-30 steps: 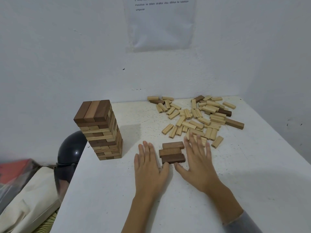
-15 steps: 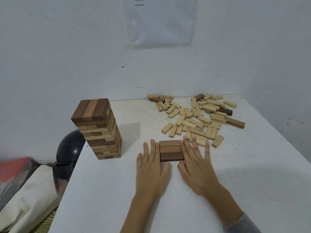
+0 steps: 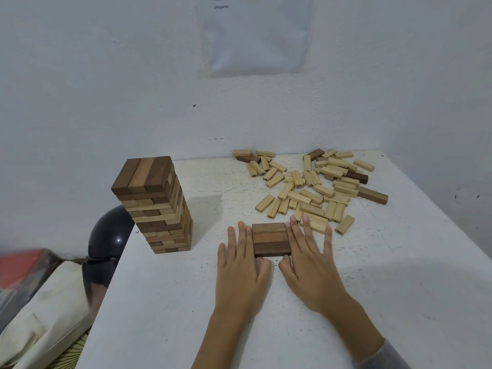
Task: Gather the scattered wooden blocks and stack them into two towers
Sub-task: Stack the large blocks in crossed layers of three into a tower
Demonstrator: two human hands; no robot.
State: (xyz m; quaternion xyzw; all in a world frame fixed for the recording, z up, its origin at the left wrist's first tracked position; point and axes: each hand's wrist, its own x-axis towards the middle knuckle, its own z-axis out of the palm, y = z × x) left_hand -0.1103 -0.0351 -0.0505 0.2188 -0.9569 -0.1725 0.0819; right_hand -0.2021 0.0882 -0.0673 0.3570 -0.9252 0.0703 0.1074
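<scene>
Three brown blocks lie side by side as one flat square layer (image 3: pixel 270 239) on the white table (image 3: pixel 165 302). My left hand (image 3: pixel 241 270) lies flat with straight fingers against the layer's left side. My right hand (image 3: pixel 310 265) lies flat against its right side, fingers spread. Both thumbs touch the near edge. A tall block tower (image 3: pixel 157 206) stands at the table's left edge. A heap of scattered light and dark blocks (image 3: pixel 314 185) covers the far right of the table.
Walls close the table at the back and right. A black helmet (image 3: pixel 110 235) sits just off the left edge beside the tower, above a beige bag (image 3: pixel 42 312). A paper sheet (image 3: pixel 255 35) hangs on the wall.
The three brown blocks, first staggered and loose, have been squeezed by both hands into one neat square layer. The hands have closed in on its sides.
</scene>
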